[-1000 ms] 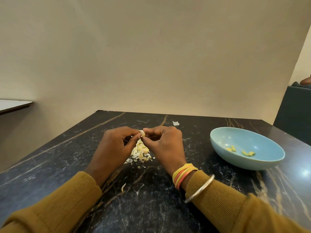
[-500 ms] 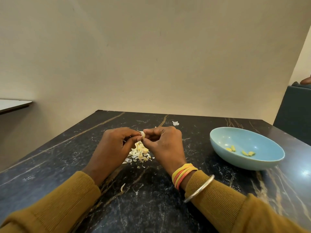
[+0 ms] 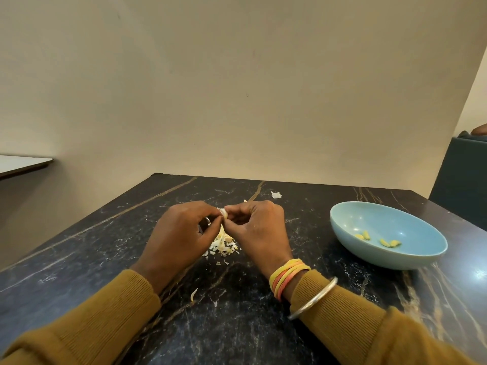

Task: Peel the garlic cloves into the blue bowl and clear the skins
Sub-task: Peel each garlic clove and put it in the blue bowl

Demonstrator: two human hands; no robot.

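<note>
Both hands meet over the middle of the black marble table (image 3: 237,325). My left hand (image 3: 181,235) and my right hand (image 3: 259,227) pinch one small white garlic clove (image 3: 224,212) between thumbs and fingertips. Below them lies a heap of pale garlic skins (image 3: 222,245). To the right stands the blue bowl (image 3: 411,255), and several yellowish peeled cloves (image 3: 379,239) lie in its bottom.
Loose skin scraps lie apart: one scrap (image 3: 276,194) near the far edge, another flake (image 3: 193,295) close to my left sleeve. A dark seat (image 3: 463,180) stands beyond the table's right corner. A pale shelf (image 3: 21,164) juts from the left wall.
The hands have barely shifted; the fingers keep working at the clove in the same spot above the skin heap.
</note>
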